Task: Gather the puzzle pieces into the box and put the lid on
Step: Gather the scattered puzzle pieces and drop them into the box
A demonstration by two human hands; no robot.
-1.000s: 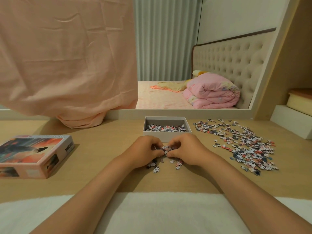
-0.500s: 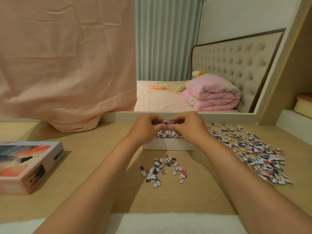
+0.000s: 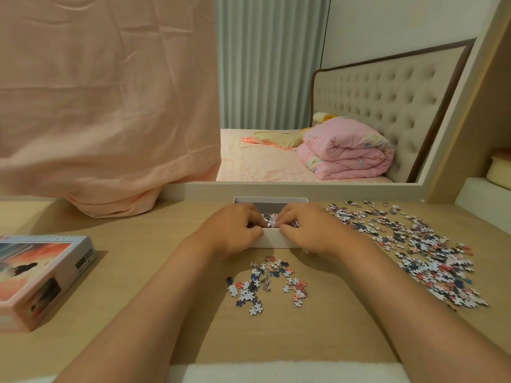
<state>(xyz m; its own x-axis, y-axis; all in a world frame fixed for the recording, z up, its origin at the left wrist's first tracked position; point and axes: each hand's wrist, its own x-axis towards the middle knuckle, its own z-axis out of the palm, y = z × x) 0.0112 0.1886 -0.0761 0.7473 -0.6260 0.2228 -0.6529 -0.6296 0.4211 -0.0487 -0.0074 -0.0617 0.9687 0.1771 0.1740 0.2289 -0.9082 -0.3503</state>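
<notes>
Box point(image 3: 271, 240) mostly behind left hand point(image 3: 235, 230) and right hand point(image 3: 307, 230), grip unclear.

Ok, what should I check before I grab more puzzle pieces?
1. Hands empty: cannot tell. The left hand and right hand curl into the box, hiding their fingertips.
2. The box open and upright: ok.
3. The small pile gathered: not ok, it lies on the table in front of the box.
4. The big pile gathered: not ok, it is spread out on the right.
5. The lid off and out of the way: ok, it sits on the left.
</notes>
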